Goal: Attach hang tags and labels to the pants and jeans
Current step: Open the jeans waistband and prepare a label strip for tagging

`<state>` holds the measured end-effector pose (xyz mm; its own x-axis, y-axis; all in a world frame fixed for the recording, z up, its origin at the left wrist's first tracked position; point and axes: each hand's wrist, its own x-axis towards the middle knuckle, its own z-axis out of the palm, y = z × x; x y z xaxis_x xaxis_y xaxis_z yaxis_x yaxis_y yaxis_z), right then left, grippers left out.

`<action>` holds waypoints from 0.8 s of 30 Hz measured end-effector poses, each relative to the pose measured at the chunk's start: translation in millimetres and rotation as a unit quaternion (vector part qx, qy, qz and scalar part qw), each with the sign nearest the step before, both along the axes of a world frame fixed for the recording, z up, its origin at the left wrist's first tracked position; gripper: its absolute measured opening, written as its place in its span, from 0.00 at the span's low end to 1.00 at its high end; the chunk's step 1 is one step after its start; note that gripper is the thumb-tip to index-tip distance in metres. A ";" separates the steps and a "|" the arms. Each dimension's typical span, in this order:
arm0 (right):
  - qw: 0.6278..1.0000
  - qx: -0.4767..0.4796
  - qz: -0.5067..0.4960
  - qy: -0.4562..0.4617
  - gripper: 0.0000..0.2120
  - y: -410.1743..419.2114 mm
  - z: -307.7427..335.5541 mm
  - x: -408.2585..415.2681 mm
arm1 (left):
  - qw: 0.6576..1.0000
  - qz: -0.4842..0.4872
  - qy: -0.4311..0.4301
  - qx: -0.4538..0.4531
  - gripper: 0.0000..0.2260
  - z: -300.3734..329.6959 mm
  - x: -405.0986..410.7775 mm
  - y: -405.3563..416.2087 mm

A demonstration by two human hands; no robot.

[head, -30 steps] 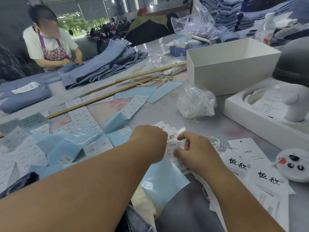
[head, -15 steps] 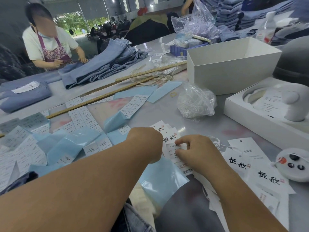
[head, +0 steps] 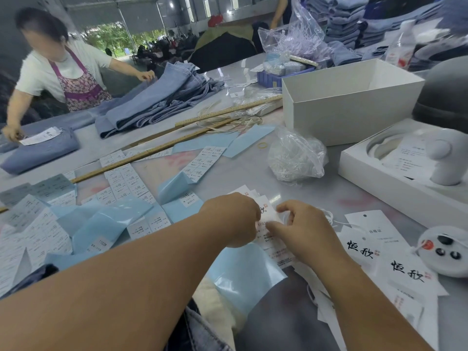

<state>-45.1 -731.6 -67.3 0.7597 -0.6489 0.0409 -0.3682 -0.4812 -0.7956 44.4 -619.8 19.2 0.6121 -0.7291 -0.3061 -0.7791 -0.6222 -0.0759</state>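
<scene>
both hands at lower centre of frame. my left hand (head: 234, 219) is curled and covers the left edge of the white paper hang tag (head: 269, 225); grip itself is hidden. my right hand (head: 302, 229) pinches its right edge. the tag's long axis runs away from me, lying directly between the fingers, both hands equally near.

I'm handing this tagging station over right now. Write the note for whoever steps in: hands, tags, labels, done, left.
Left hand: fingers curled at the hang tag stack.
Right hand: pinching the same stack.
Sticker label sheets lie left; loose hang tags right; a blue backing sheet lies under the stack.
Done: labelling of tags under way, count unclear.
Left: finish labels, then fix tags to the jeans.
</scene>
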 end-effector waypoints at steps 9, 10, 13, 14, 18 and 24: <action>1.000 0.010 -0.021 0.009 0.12 2.8 4.1 0.7 | 0.999 0.029 -0.019 -0.028 0.12 -4.4 1.6 -0.2; 1.000 0.015 -0.016 0.004 0.13 2.5 4.7 0.5 | 0.998 0.042 -0.018 -0.040 0.13 -4.8 2.4 -0.6; 0.999 0.046 -0.002 -0.018 0.16 0.9 6.3 -1.2 | 0.992 0.088 -0.004 -0.088 0.13 -5.0 6.1 -3.1; 0.998 0.054 0.001 -0.026 0.17 0.6 7.2 -1.7 | 0.989 0.106 0.006 -0.101 0.10 -5.3 7.9 -3.5; 0.995 0.083 0.015 -0.050 0.17 0.5 11.8 -3.1 | 0.980 0.156 0.056 -0.109 0.06 -9.6 14.1 -4.9; 0.994 0.089 0.049 -0.035 0.17 -0.7 14.2 -4.0 | 0.980 0.150 0.071 -0.108 0.03 -12.3 14.1 -5.1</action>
<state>-49.1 -732.3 -53.2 0.8193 -0.5732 -0.0140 -0.2676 -0.3607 -0.8935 58.5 -624.9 6.9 0.7710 -0.5803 -0.2624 -0.5523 -0.8144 0.1782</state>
